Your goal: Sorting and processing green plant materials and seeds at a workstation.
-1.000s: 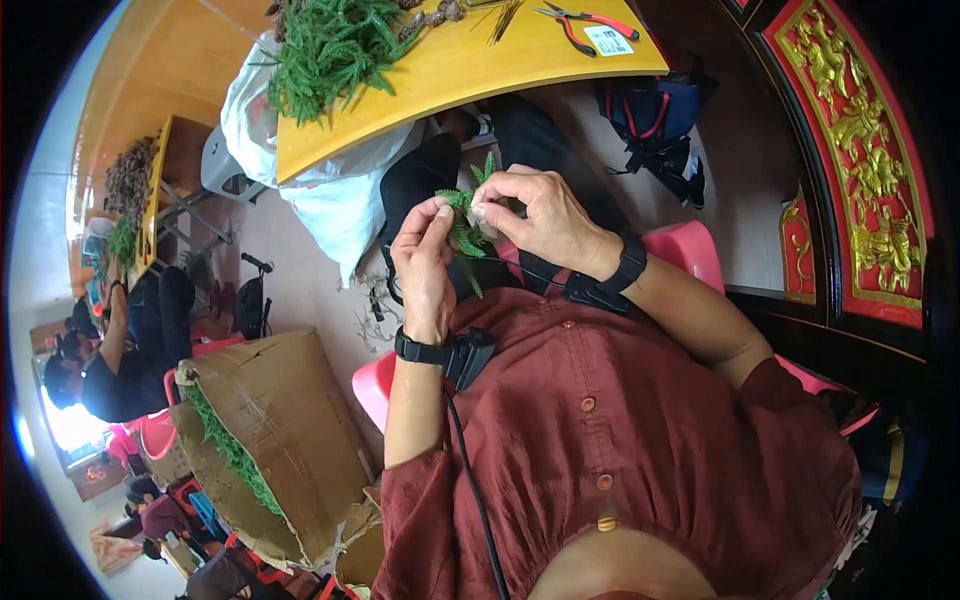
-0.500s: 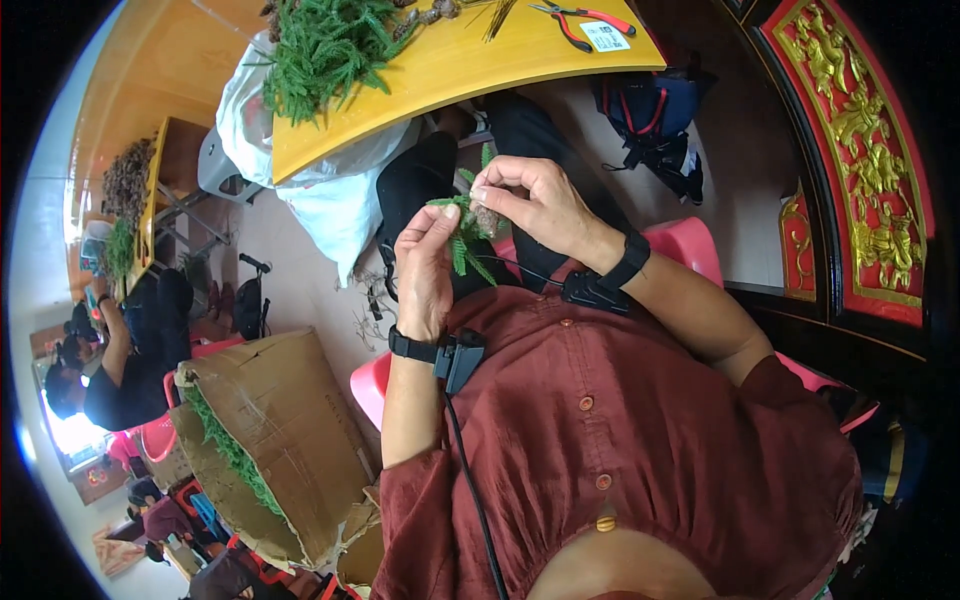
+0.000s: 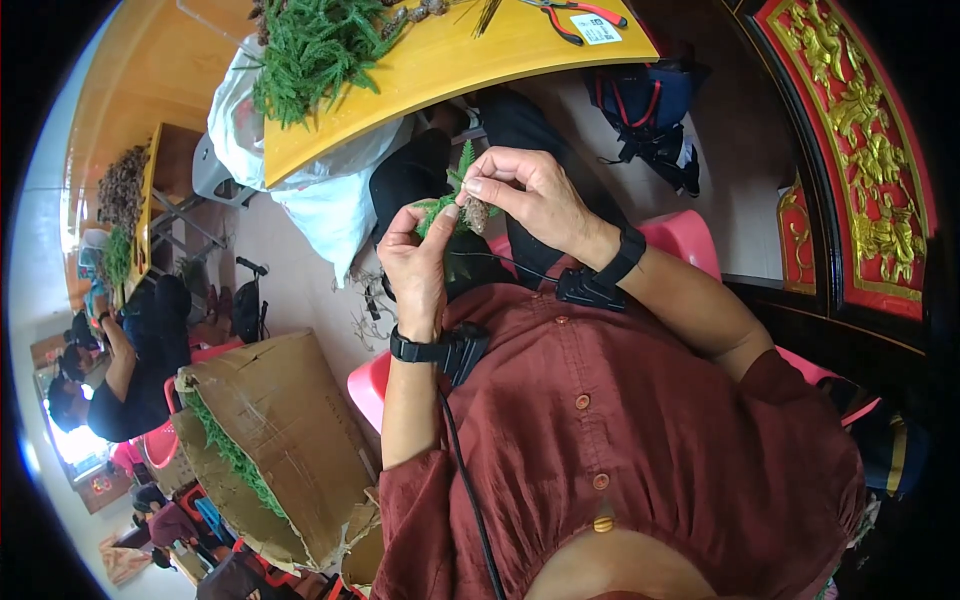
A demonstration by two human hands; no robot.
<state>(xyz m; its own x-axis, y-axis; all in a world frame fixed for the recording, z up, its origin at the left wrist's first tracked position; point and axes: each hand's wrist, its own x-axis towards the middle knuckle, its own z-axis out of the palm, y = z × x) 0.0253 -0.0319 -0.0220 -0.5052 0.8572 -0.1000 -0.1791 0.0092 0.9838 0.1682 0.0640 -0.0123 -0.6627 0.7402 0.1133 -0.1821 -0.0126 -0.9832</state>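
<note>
Over my lap, my left hand (image 3: pixel 415 255) pinches a green artificial pine sprig (image 3: pixel 434 207) between thumb and fingers. My right hand (image 3: pixel 540 200) is closed close beside it, thumb and forefinger pressed together at the top of a brown pine cone (image 3: pixel 478 216). The cone hangs just under those fingertips, against the sprig. One green tip sticks up between the two hands. Whether a thin wire lies in the right pinch is too small to make out. Each wrist wears a black strap with a small device.
Ahead, a yellow table (image 3: pixel 450 62) bears a heap of green sprigs (image 3: pixel 320 55), several pine cones (image 3: pixel 405 18) and red-handled pliers (image 3: pixel 575 15). White plastic bags (image 3: pixel 325 215) hang at its left. A cardboard box (image 3: pixel 275 430) with greenery stands at my left. Other people sit farther left.
Both hands stay together. The sprig and cone have turned a little between them, and the cone now hangs more plainly below my right fingertips. The view has shifted slightly.
</note>
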